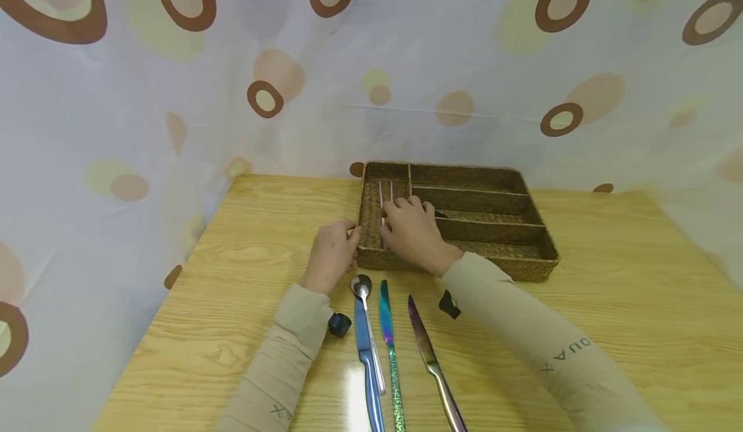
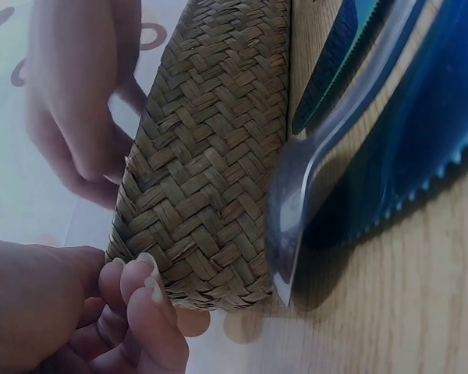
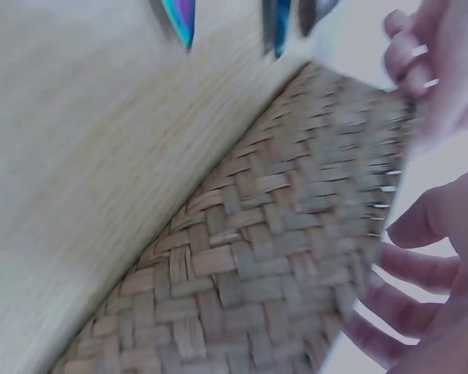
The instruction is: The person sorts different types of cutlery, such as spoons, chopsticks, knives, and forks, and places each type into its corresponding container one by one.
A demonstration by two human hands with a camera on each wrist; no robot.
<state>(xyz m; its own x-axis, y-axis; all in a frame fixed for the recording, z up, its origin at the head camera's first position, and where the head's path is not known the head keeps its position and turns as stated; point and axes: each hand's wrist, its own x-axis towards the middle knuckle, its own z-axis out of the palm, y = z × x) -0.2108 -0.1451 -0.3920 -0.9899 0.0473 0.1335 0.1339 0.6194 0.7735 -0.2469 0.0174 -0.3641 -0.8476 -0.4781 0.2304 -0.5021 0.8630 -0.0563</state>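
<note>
A brown woven cutlery tray (image 1: 522, 269) sits toward the back of a wood-grain tabletop (image 1: 609, 271), with one compartment across its left end and three running lengthwise to the right. A person's left hand (image 1: 329, 255) pinches its near left corner between thumb and bent fingers, while the right hand (image 1: 415, 232) reaches into the left compartment, fingers partly bent downward; whether they grip anything cannot be told. Beside them in that compartment lie two slim pink rods (image 1: 391, 191), partly hidden. In front of the tray, a silver spoon (image 1: 361, 285), bowl toward the woven wall, lies across a blue knife (image 1: 363, 335). Just right rests a teal knife (image 1: 384, 306) with a patterned handle, then a purple-and-gold knife (image 1: 426, 351), set at a slant. Beige sleeves (image 1: 493, 303) cover both forearms; behind hangs a pale curtain (image 1: 325, 142) printed with brown rings and soft-coloured spots.
</note>
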